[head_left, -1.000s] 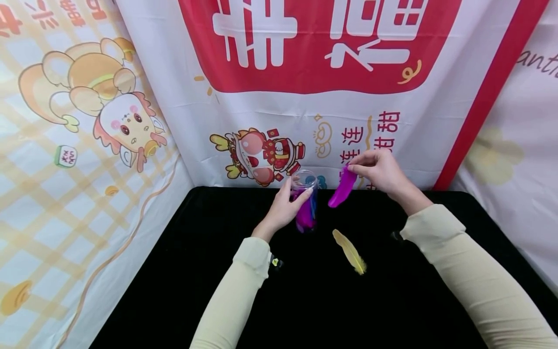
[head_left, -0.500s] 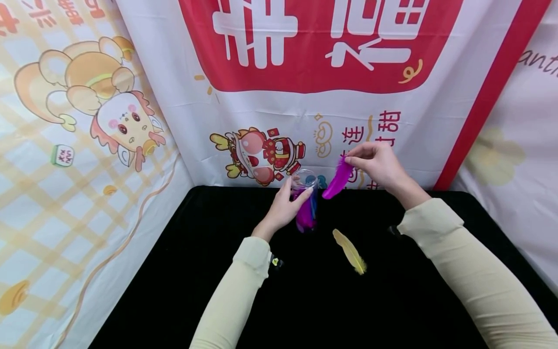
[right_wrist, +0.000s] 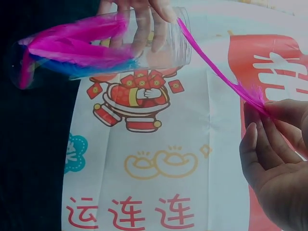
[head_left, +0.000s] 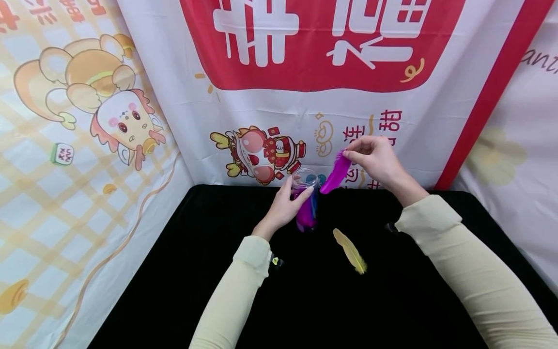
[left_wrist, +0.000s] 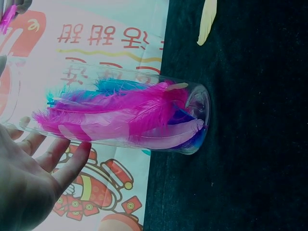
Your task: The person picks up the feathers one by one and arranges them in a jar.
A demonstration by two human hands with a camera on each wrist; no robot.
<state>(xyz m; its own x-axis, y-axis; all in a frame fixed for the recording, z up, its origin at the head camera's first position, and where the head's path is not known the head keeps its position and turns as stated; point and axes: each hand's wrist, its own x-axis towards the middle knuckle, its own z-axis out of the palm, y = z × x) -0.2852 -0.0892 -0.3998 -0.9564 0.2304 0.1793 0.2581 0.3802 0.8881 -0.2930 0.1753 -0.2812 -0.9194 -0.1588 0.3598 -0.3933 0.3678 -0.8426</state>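
Observation:
My left hand [head_left: 281, 206] grips a clear jar [head_left: 307, 178] near its open rim, the jar standing upright on the black table. Inside it, magenta, pink and blue feathers [left_wrist: 110, 110] are packed together, seen through the wall in both wrist views. My right hand [head_left: 376, 162] pinches the end of a magenta feather [head_left: 335, 175] between thumb and fingers. That feather slants down to the left, its lower tip close beside the jar's rim. A yellow feather [head_left: 350, 251] lies on the table to the right of the jar.
The black-covered table [head_left: 196, 291] runs back to a printed white and red cloth backdrop [head_left: 270, 106]. Another patterned cloth [head_left: 65, 194] hangs along the left side, and a pale one [head_left: 514, 169] on the right.
My right hand has moved up and to the left, bringing the magenta feather's tip nearer to the jar's rim. The left hand, jar and yellow feather have stayed in place.

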